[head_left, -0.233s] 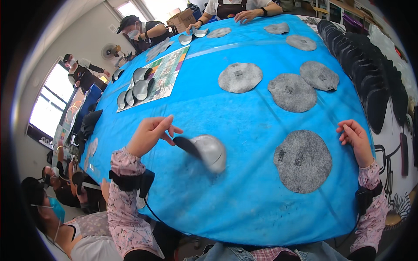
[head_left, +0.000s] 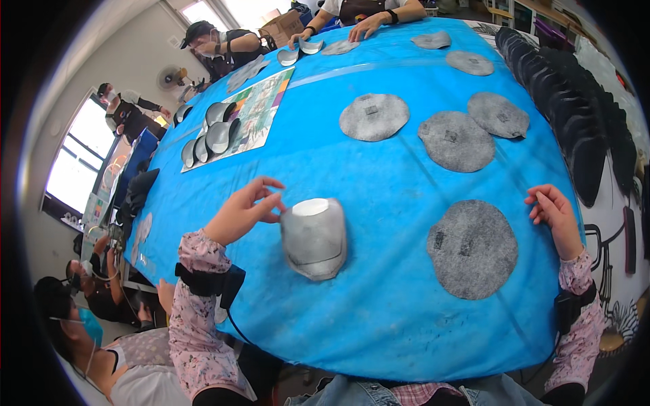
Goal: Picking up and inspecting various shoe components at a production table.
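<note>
A curved, shiny grey shell-like pad (head_left: 313, 240) lies in front of me on the blue sheet, its rounded side up. Right at its upper left edge is my left hand (head_left: 247, 208), thumb and fingers apart. The fingertips come close to the pad; whether they touch it is hard to see. My right hand (head_left: 552, 213) hovers at the sheet's right edge with loosely bent fingers and nothing in them. Between my hands, nearer the right one, lies a flat, roundish grey felt piece (head_left: 472, 250) with small dark patches.
Beyond lie more flat felt pieces (head_left: 457, 143). At the left, curved pads (head_left: 220, 135) rest on a printed sheet (head_left: 261, 111). A long row of black curved pieces (head_left: 572, 122) lines the right side. Co-workers stand across the table (head_left: 365, 20) and to the left.
The curved pad has turned from its side, dark inner face showing, to rounded side up. My left hand has shifted slightly right and spread its fingers. My right hand has barely moved.
</note>
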A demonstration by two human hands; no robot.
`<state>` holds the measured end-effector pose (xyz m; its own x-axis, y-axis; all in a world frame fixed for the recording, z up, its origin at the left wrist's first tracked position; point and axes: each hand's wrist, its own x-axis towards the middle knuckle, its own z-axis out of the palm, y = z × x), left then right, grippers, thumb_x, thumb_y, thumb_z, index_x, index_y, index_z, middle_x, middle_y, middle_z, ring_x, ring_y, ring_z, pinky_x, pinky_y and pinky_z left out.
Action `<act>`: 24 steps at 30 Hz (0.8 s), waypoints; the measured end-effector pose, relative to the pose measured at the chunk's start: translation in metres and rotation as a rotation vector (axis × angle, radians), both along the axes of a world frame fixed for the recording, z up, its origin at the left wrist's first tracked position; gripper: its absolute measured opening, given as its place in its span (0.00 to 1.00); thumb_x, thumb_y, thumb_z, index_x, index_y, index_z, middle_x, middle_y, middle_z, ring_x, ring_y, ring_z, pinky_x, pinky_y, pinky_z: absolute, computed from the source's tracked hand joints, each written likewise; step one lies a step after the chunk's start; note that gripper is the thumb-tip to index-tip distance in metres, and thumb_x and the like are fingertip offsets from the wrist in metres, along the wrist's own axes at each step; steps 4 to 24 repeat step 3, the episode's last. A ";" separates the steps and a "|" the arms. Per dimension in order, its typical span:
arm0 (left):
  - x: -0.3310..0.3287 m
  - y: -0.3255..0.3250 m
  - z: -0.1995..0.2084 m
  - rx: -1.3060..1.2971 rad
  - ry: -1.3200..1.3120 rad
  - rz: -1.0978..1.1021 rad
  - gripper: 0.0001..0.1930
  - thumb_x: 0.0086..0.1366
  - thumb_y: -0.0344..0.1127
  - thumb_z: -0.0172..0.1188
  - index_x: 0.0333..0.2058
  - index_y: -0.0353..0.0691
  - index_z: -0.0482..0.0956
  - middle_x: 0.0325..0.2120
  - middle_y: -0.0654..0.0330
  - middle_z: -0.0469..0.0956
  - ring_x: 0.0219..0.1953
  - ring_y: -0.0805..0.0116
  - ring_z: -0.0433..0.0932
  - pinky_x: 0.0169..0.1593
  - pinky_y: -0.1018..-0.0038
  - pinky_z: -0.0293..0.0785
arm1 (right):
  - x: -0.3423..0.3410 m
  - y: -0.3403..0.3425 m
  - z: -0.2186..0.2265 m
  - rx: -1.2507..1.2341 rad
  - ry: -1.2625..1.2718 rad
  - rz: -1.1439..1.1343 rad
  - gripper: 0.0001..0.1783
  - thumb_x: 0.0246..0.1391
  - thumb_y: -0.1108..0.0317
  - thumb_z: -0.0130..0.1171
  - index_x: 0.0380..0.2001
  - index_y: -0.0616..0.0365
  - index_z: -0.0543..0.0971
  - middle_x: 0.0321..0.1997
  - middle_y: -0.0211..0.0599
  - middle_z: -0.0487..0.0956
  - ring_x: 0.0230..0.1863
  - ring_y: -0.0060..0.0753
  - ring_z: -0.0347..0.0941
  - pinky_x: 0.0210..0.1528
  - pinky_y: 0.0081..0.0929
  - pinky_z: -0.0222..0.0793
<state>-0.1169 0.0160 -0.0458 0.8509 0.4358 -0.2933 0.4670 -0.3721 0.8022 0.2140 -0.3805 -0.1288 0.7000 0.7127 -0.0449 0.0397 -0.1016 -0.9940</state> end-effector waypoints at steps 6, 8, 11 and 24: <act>0.003 0.001 0.005 -0.367 -0.106 0.069 0.24 0.66 0.43 0.49 0.57 0.42 0.58 0.50 0.53 0.70 0.39 0.60 0.79 0.50 0.68 0.72 | 0.002 0.001 -0.002 -0.015 -0.012 0.002 0.13 0.61 0.63 0.47 0.42 0.60 0.73 0.37 0.32 0.76 0.30 0.14 0.69 0.34 0.11 0.66; 0.003 0.001 0.005 -0.367 -0.106 0.069 0.24 0.66 0.43 0.49 0.57 0.42 0.58 0.50 0.53 0.70 0.39 0.60 0.79 0.50 0.68 0.72 | 0.002 0.001 -0.002 -0.015 -0.012 0.002 0.13 0.61 0.63 0.47 0.42 0.60 0.73 0.37 0.32 0.76 0.30 0.14 0.69 0.34 0.11 0.66; 0.003 0.001 0.005 -0.367 -0.106 0.069 0.24 0.66 0.43 0.49 0.57 0.42 0.58 0.50 0.53 0.70 0.39 0.60 0.79 0.50 0.68 0.72 | 0.002 0.001 -0.002 -0.015 -0.012 0.002 0.13 0.61 0.63 0.47 0.42 0.60 0.73 0.37 0.32 0.76 0.30 0.14 0.69 0.34 0.11 0.66; 0.003 0.001 0.005 -0.367 -0.106 0.069 0.24 0.66 0.43 0.49 0.57 0.42 0.58 0.50 0.53 0.70 0.39 0.60 0.79 0.50 0.68 0.72 | 0.002 0.001 -0.002 -0.015 -0.012 0.002 0.13 0.61 0.63 0.47 0.42 0.60 0.73 0.37 0.32 0.76 0.30 0.14 0.69 0.34 0.11 0.66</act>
